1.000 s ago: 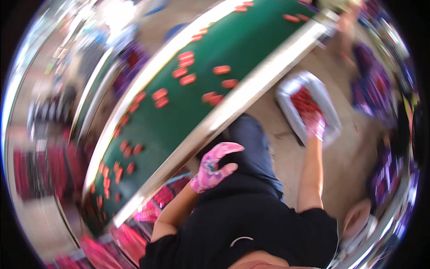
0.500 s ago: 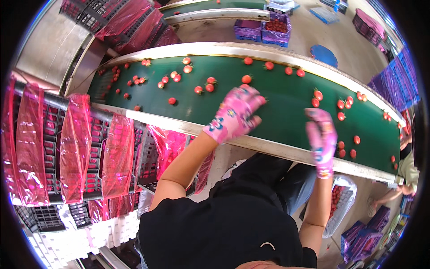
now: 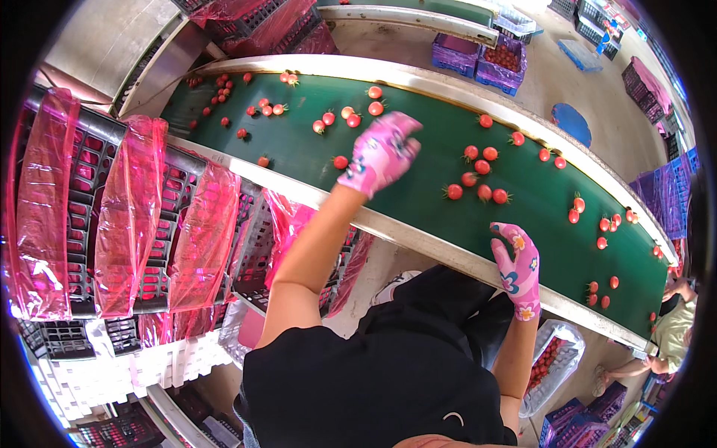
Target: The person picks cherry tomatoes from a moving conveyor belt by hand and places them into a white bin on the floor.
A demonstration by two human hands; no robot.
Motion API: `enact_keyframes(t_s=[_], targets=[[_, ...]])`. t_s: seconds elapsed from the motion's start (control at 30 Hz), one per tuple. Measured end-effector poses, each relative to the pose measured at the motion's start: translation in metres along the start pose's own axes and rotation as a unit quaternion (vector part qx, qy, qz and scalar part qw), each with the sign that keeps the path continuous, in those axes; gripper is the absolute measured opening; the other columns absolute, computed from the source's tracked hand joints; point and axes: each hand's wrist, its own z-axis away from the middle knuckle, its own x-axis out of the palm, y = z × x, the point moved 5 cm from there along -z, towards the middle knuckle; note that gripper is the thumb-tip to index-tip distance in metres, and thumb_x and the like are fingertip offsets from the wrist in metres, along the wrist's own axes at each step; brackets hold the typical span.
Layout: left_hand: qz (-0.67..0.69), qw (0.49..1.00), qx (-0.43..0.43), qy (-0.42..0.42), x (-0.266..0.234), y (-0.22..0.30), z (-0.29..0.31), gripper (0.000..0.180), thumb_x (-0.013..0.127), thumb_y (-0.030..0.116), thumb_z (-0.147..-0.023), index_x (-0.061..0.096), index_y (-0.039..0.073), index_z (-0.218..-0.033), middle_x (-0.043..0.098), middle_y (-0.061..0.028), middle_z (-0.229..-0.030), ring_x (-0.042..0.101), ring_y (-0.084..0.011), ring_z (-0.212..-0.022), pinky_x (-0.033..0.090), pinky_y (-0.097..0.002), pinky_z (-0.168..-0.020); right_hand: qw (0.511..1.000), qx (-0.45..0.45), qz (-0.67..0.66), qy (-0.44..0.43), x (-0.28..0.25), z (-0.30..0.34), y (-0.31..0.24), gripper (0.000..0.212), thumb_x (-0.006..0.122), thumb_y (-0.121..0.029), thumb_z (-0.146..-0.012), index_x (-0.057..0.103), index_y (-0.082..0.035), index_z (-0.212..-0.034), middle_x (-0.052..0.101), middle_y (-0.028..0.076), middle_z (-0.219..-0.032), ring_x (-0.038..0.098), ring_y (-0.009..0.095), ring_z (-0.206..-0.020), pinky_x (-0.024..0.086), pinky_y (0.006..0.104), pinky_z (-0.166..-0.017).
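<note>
Tomatoes [image 3: 478, 175] are scattered along the green conveyor belt [image 3: 418, 201]; many are left unsorted. The left hand [image 3: 381, 153], in a pink glove, is spread above the belt, nothing pinched. The right hand [image 3: 517, 265] is held open near the belt's edge. Some tomatoes are already collected in a lined crate [image 3: 553, 362] below.

Bright, even daylight, strongest at the upper right, where the floor [image 3: 635, 142] washes pale. Shadows are soft. Fisheye bending curves the conveyor belt [image 3: 418, 194]; the rim seems slightly blurred.
</note>
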Motion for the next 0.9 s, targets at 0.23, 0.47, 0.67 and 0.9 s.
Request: enact_keyframes(t_s=[0.23,0.47,0.67,0.9], targets=[[-0.275,0.93,-0.216,-0.111,-0.01,-0.087,-0.014,0.022,0.061,0.013,-0.086,0.065,0.015,-0.108,0.054,-0.0121,-0.122,0.061,-0.035,-0.106,0.048,-0.0505,-0.081,0.999,0.03,-0.014,-0.017,0.001,-0.002,-0.006,0.022,0.066,-0.003,-0.084,0.067,-0.002,-0.106,0.067,0.013,-0.101,0.066,0.025,-0.093,0.051,0.0315,-0.083],[-0.215,0.973,-0.079,-0.018,0.025,-0.011,-0.019,0.022,0.061,0.014,-0.083,0.065,0.013,-0.105,0.061,-0.0129,-0.107,0.06,-0.0331,-0.103,0.05,-0.0449,-0.083,0.992,0.094,-0.087,-0.011,0.005,-0.003,0.009,0.023,0.063,-0.002,-0.087,0.064,0.002,-0.109,0.068,0.012,-0.099,0.067,0.021,-0.095,0.051,0.0298,-0.086],[-0.208,0.953,-0.126,-0.181,0.03,-0.047,-0.021,0.026,0.057,0.016,-0.088,0.066,0.016,-0.112,0.065,-0.0109,-0.11,0.063,-0.0305,-0.104,0.048,-0.0402,-0.09,0.996,0.045,-0.072,-0.009,0.005,-0.004,0.002,0.022,0.062,0.0,-0.086,0.064,0.002,-0.108,0.069,0.011,-0.097,0.067,0.018,-0.093,0.051,0.0292,-0.085],[-0.013,0.975,0.056,-0.214,0.06,0.04,0.002,0.024,0.068,0.02,-0.085,0.065,0.01,-0.106,0.063,-0.0122,-0.098,0.066,-0.0328,-0.091,0.054,-0.0389,-0.08,0.928,0.147,-0.343,0.001,0.022,-0.012,0.025,0.043,0.058,-0.01,-0.092,0.05,0.0,-0.133,0.063,0.014,-0.117,0.063,0.024,-0.104,0.051,0.0342,-0.092]])
